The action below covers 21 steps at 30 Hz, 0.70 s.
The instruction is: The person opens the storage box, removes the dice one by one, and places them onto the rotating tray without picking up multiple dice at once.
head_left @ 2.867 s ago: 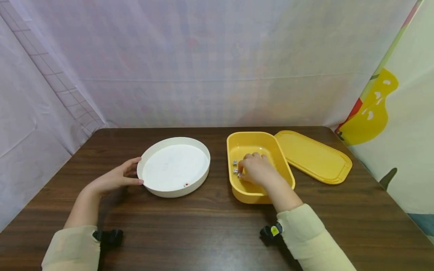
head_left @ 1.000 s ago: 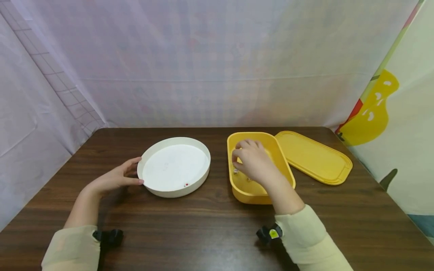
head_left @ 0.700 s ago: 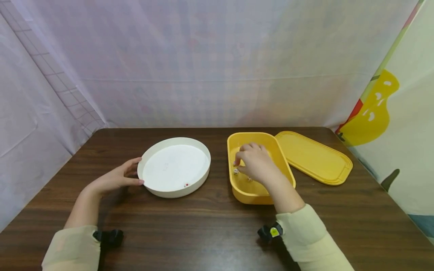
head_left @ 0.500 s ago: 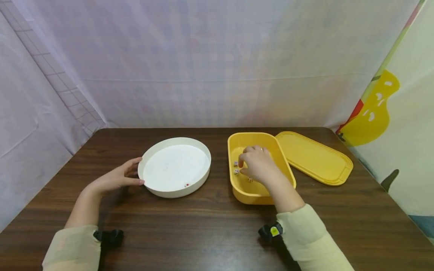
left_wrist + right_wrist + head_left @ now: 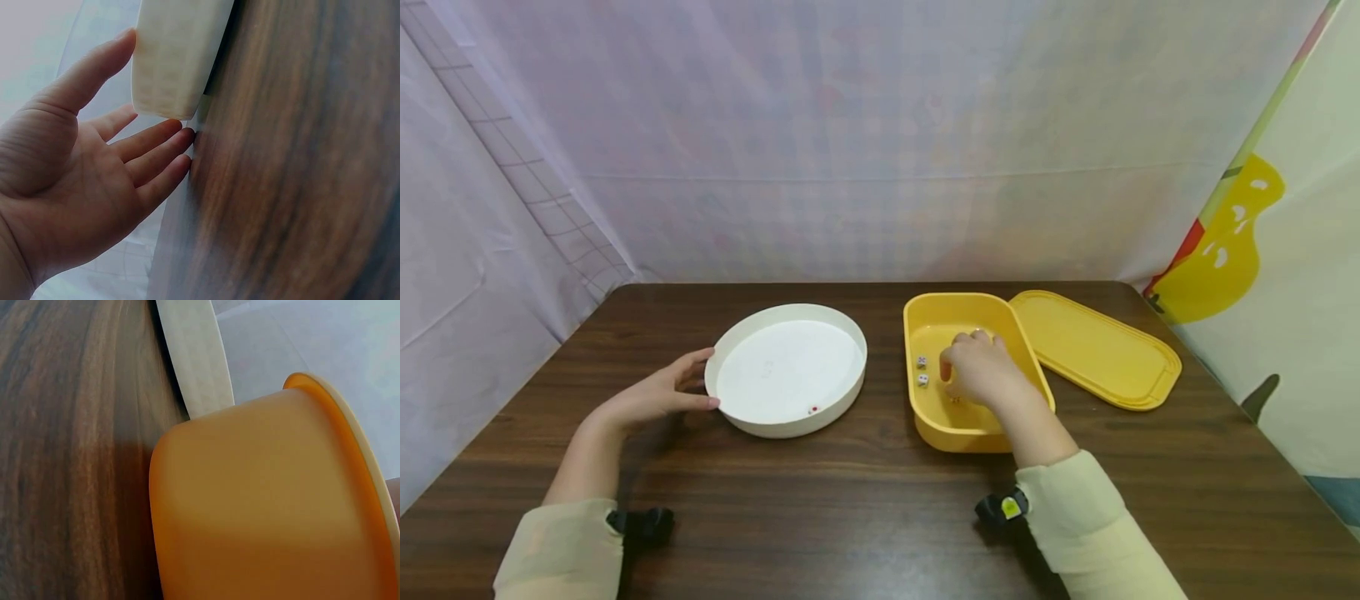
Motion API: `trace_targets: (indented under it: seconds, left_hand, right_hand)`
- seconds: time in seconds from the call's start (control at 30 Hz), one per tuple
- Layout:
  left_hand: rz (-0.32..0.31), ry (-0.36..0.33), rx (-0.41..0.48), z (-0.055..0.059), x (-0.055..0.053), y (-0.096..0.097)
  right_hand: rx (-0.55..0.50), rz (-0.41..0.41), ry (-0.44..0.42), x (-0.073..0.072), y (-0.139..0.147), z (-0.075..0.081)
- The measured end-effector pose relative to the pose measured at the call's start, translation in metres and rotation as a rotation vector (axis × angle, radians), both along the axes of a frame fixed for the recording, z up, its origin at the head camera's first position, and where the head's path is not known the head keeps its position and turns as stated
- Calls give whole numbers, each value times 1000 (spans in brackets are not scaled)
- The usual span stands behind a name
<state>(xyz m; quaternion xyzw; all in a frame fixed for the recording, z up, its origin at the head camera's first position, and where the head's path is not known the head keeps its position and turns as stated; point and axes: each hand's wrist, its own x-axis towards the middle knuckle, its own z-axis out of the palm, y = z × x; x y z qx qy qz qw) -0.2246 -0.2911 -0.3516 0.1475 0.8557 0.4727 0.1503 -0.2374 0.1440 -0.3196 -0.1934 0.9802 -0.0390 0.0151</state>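
In the head view my left hand (image 5: 647, 396) touches the left side of a round white tray (image 5: 786, 367), its thumb and fingers spread along the wall. The left wrist view shows its fingers extended at the tray's edge (image 5: 175, 62). A die with a red pip (image 5: 813, 409) lies inside the tray near the front. My right hand (image 5: 988, 367) reaches down into a yellow box (image 5: 921, 421), fingers bent, thumb apart from the index finger. Two dice (image 5: 922, 372) lie by the box's left wall. Another die (image 5: 956, 400) shows partly below the right thumb.
A yellow lid (image 5: 1097, 350) lies flat to the right of the box, near its rim. The dark wooden table (image 5: 820, 517) extends in front of tray and box. Behind it hangs a pale curtain (image 5: 850, 150). Each wrist carries a black camera (image 5: 1000, 507).
My right hand has lowered and shifted right within the box, uncovering the two dice by the left wall. One die sits farther right than at first. The left hand and tray stay in place.
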Motion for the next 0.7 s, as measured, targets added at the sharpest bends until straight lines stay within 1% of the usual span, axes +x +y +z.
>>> trace_targets:
  seconds: [0.43,0.7]
  left_hand:
    - [-1,-2,5,0,0,-1]
    - [2,-4,6,-2,-2,-1]
  right_hand:
    - [-11,-25,-55,-1,8,-2]
    - [-6,-29,-65,-2,10,-3]
